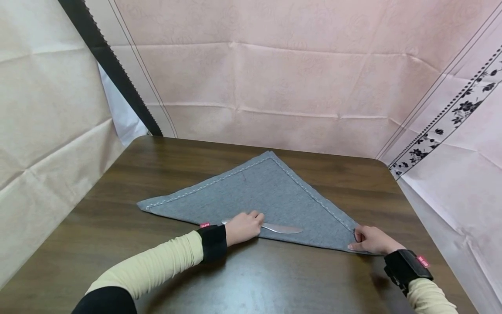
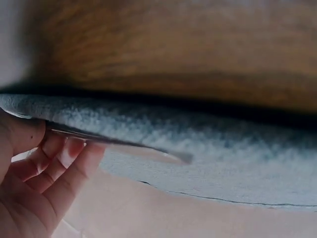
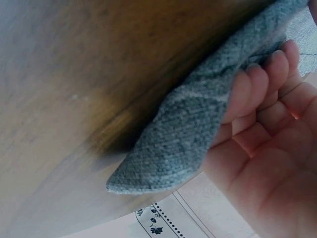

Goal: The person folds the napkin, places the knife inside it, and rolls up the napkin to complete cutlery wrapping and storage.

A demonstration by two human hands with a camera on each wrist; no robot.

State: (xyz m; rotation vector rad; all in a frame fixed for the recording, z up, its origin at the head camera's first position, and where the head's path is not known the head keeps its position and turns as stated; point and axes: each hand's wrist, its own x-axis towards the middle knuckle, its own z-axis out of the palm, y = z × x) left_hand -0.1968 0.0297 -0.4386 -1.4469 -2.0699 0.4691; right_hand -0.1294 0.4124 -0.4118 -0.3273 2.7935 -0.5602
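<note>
A grey cloth napkin (image 1: 251,187) with white stitching lies folded into a triangle on the table, its long folded edge towards me. Across the middle of that edge lies a silver table knife (image 1: 282,228), blade pointing right. My left hand (image 1: 245,226) pinches the knife at its middle, hiding part of it; the left wrist view shows the blade (image 2: 148,152) flat along the cloth, with thumb and fingertips around the knife. At the napkin's right corner, my right hand (image 1: 372,240) grips the cloth. In the right wrist view the corner flap (image 3: 168,148) sticks out beside the curled fingers.
The brown wooden table (image 1: 157,257) has rounded far corners. Behind it hangs a pale pink sheet (image 1: 274,78) with creases, and a cream sheet (image 1: 47,131) hangs at the left. A black floral strip (image 1: 462,113) runs down the right side.
</note>
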